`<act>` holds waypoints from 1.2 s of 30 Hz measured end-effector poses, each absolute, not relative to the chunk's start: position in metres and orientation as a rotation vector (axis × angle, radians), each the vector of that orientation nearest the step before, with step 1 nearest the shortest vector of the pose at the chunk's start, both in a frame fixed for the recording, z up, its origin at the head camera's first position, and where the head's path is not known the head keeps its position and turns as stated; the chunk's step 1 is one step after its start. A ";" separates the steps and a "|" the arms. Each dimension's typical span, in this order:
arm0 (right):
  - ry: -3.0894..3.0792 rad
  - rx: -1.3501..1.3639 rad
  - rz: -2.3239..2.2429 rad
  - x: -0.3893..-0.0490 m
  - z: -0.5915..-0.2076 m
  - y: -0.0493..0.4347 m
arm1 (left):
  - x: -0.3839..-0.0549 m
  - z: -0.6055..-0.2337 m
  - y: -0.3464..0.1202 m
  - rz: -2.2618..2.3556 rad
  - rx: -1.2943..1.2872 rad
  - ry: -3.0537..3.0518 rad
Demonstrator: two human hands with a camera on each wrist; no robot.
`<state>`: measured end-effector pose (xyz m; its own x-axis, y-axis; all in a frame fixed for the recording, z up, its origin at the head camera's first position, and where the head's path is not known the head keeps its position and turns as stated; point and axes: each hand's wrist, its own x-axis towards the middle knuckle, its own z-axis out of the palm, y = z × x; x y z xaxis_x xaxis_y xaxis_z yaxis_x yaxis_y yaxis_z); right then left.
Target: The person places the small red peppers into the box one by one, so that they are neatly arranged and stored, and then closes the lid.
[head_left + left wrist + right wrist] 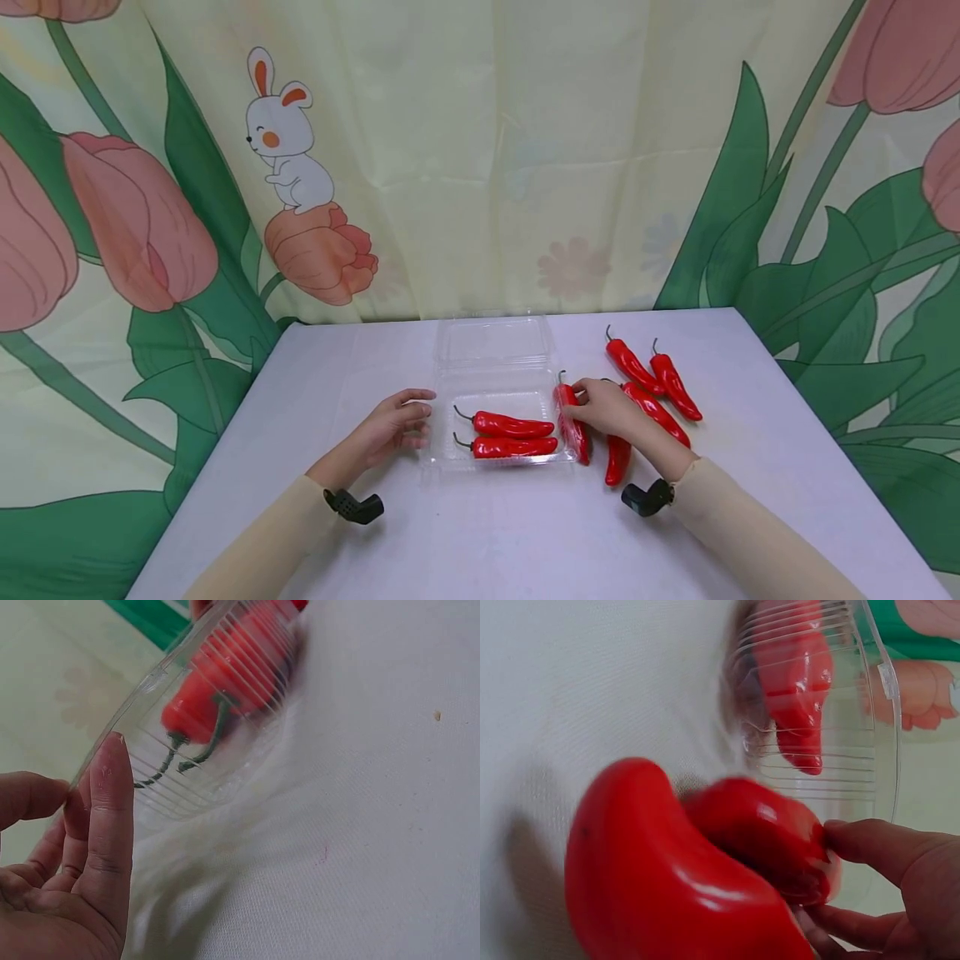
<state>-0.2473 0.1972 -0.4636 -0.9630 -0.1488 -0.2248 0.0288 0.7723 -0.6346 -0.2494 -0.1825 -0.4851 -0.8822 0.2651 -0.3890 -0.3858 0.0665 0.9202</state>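
A clear plastic container (442,379) with its lid (492,342) folded back stands in the head view's middle. Two red chili peppers (517,427) with green stems lie side by side inside it. At the container's left side, my left hand (393,425) pinches the rim between thumb and fingers, as the left wrist view shows. My right hand (603,406) holds another red pepper (573,433) between thumb and fingers at the container's right edge. In the right wrist view, a nearer pepper (645,855) partly covers the held one (761,832).
Several loose red peppers (675,387) lie on the white table (495,533) to the right, one (618,460) close beneath my right hand. Behind the table hangs a curtain (442,167) printed with tulips and a rabbit.
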 end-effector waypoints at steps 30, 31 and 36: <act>2.916 -0.090 -1.209 -0.248 -0.444 0.192 | -0.246 -0.482 -0.182 1.870 -0.128 1.889; 2.918 -0.100 -1.205 -0.248 -0.443 0.191 | -0.246 -0.481 -0.182 1.870 -0.128 1.888; 2.929 -0.139 -1.206 -0.247 -0.437 0.185 | -0.246 -0.481 -0.183 1.877 -0.117 1.875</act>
<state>-0.2469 0.1852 -0.4373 -0.9957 -0.0702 0.0602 -0.0923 0.7070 -0.7011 -0.2463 -0.1827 -0.4810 -0.8806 0.2716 -0.3882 -0.3885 0.0548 0.9198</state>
